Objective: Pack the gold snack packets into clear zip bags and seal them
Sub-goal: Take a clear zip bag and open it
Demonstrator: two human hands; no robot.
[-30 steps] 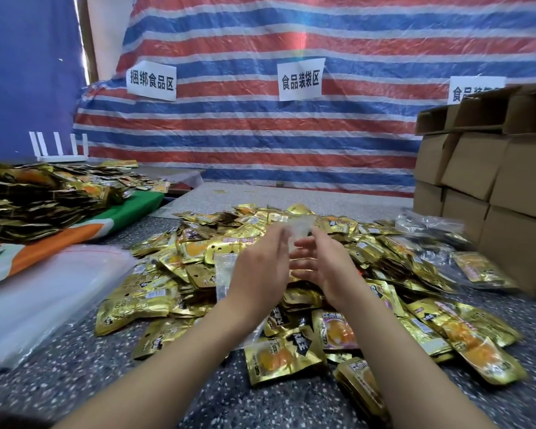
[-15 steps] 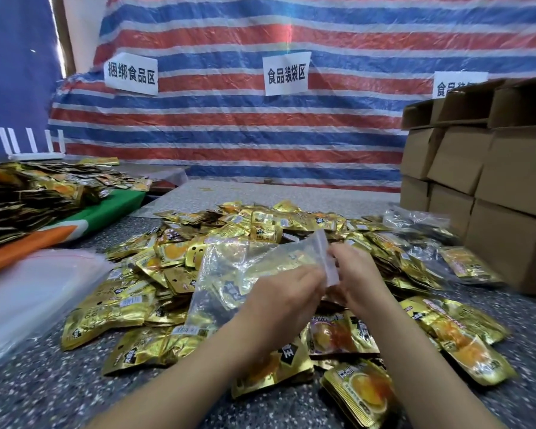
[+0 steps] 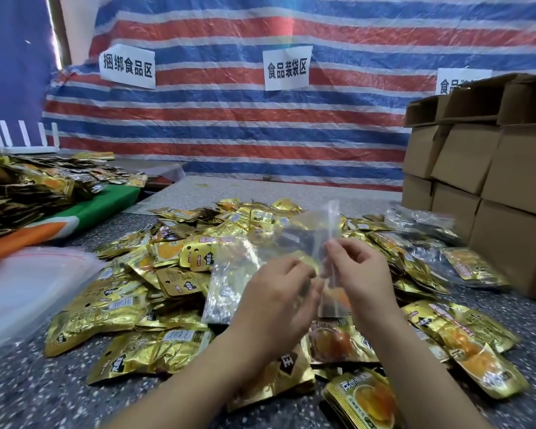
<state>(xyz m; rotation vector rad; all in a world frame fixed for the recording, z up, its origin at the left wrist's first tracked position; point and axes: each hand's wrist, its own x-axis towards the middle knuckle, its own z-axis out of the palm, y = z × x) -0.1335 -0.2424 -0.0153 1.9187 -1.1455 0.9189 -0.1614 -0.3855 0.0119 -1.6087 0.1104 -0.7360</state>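
Observation:
A heap of gold snack packets point(image 3: 174, 267) covers the speckled table point(image 3: 28, 394) in front of me. Above the heap I hold a clear zip bag point(image 3: 279, 243) sideways, its zip edge at the right. My left hand point(image 3: 276, 305) pinches the bag's near edge. My right hand point(image 3: 359, 274) pinches the zip strip beside it, fingertips of both hands close together. Whether any packets are inside the bag I cannot tell, since gold shows through the film.
A stack of empty clear bags point(image 3: 22, 289) lies at the left. Behind it, a green and orange cloth point(image 3: 84, 215) carries more packets point(image 3: 22, 193). Filled clear bags point(image 3: 424, 230) lie at the right, beside stacked cardboard boxes point(image 3: 489, 181). A striped tarp point(image 3: 260, 125) hangs behind.
The clear bag has swung from upright to sideways over the heap. Both hands have lowered and shifted along its zip edge, staying close together.

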